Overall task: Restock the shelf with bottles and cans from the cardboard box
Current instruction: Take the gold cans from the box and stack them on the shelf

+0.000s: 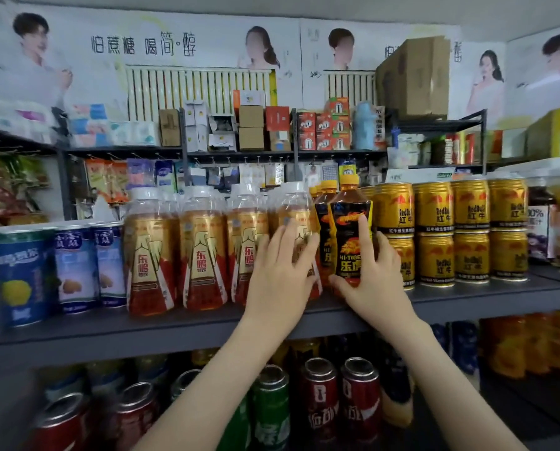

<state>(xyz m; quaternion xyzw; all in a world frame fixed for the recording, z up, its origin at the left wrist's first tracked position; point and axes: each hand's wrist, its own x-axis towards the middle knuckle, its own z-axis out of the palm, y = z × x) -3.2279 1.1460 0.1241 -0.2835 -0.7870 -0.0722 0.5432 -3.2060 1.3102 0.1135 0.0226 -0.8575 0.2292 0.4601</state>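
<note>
A black-labelled Hi-Tiger bottle (pixel 348 236) with a yellow cap stands upright on the grey shelf (pixel 174 330), at the front of its row. My right hand (pixel 374 281) grips it low down, thumb under the label and index finger up its right side. My left hand (pixel 280 275) lies flat with straight fingers against the rightmost gold-and-red bottle (pixel 296 216) just left of it. Both forearms reach up from the bottom of the view. The cardboard box of stock is not in view.
More gold-and-red bottles (pixel 203 249) fill the shelf to the left, then blue cans (pixel 73 268). Stacked gold Red Bull cans (pixel 434 232) stand right of the Hi-Tiger row. Red and green cans (pixel 317 405) sit on the shelf below. Small boxed goods (pixel 255 128) line the upper shelf.
</note>
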